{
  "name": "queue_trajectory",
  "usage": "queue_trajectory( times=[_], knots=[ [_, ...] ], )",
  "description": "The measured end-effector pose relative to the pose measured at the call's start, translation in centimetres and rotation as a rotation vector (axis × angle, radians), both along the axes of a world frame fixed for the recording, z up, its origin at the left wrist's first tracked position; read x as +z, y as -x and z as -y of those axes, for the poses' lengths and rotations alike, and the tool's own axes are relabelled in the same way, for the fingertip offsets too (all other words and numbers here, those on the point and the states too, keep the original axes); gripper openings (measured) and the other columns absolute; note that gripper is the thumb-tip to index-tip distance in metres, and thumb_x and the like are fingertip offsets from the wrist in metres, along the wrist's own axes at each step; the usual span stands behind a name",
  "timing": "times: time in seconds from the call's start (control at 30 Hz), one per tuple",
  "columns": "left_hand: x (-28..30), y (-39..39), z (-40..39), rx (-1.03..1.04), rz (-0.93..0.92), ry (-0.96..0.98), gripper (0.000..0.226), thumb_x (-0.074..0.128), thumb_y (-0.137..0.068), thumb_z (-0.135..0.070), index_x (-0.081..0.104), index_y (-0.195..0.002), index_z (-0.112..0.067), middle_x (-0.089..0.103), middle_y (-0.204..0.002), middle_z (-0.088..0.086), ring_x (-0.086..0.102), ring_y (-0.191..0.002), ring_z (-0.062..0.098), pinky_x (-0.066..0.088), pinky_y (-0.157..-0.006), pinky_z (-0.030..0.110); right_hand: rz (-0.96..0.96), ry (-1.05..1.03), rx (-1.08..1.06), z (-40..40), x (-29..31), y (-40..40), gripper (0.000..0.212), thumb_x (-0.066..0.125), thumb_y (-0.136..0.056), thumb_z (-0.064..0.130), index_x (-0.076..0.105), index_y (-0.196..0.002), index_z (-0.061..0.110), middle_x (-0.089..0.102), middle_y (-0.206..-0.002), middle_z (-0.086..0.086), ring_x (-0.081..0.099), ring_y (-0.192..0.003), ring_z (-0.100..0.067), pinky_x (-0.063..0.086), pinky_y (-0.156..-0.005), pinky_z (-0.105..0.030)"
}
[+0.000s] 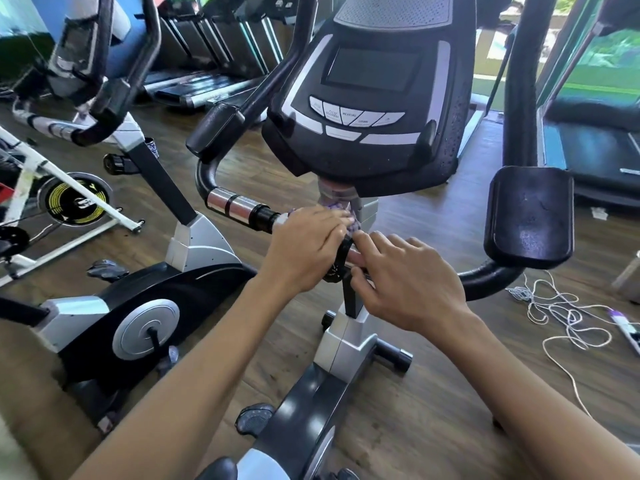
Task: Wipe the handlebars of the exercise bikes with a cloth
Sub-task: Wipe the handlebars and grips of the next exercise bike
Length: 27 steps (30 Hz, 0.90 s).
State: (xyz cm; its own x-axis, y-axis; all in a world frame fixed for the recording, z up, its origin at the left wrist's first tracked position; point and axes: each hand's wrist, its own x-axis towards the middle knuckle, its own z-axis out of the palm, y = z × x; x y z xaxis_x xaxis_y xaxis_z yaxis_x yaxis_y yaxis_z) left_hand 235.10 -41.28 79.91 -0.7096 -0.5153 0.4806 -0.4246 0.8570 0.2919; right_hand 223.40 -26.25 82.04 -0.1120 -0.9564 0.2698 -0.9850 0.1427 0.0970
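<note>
Head view of a person at an exercise bike (346, 341), both bare hands meeting at the centre of the handlebar (239, 207), just below the console (367, 109). The left hand (304, 247) lies over a purple-and-white cloth (341, 211), fingers curled down onto it and pressing it against the bar beside the chrome pulse sensor (230, 204); most of the cloth is hidden beneath the palm. The right hand (412, 282) rests beside the central clamp and its black adjustment knob (341, 259), fingers bent over the bar; whether they pinch an end of the cloth cannot be told. The padded right armrest (528, 216) and the curved outer grips appear not yet reached. Likely hazards, judged from this position: a loose fold of cloth could catch on the knob or the clamp, dragging the cloth out of the hand; the bunched cloth may pass over only the top of the bar, leaving the underside unwiped; a firm sideways push could rock the bike; and a step to the right could snag the white cable (561, 320) lying loose on the wooden floor (433, 410).
</note>
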Motion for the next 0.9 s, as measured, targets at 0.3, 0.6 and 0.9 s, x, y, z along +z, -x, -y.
queue_trajectory(
  times=[0.3, 0.6, 0.9],
  knots=[
    [-0.3, -1.9, -1.1, 0.062, -0.089, -0.011, 0.045, 0.034, -0.105, -0.022, 0.062, -0.137, -0.007, 0.063, -0.139, 0.006, 0.052, -0.132, 0.020, 0.034, -0.117, 0.038, 0.022, 0.003, -0.004, 0.1, 0.2, 0.0, 0.038, 0.030, -0.100, 0.045, 0.049, -0.122, 0.020, 0.065, -0.110, 0.003, 0.064, -0.096, -0.023, 0.048, -0.077, -0.037],
    [1.0, 0.0, 1.8, 0.014, 0.063, 0.065, 0.042, 0.034, -0.100, -0.036, 0.071, -0.114, -0.023, 0.073, -0.116, -0.009, 0.063, -0.108, 0.015, 0.049, -0.090, 0.033, 0.022, -0.012, -0.008, -0.1, 0.2, -0.1, 0.039, 0.030, -0.101, 0.045, 0.048, -0.125, 0.020, 0.065, -0.113, 0.003, 0.064, -0.099, -0.022, 0.048, -0.077, -0.037],
    [-2.1, 0.2, -0.3, 0.045, -0.250, 0.217, 0.041, 0.035, -0.103, -0.024, 0.071, -0.114, -0.007, 0.074, -0.110, 0.005, 0.065, -0.100, 0.024, 0.050, -0.091, 0.040, 0.002, -0.008, -0.021, 0.1, 0.2, -0.3, 0.043, 0.029, -0.099, 0.044, 0.047, -0.129, 0.018, 0.065, -0.113, 0.002, 0.066, -0.099, -0.023, 0.051, -0.077, -0.038]
  ],
)
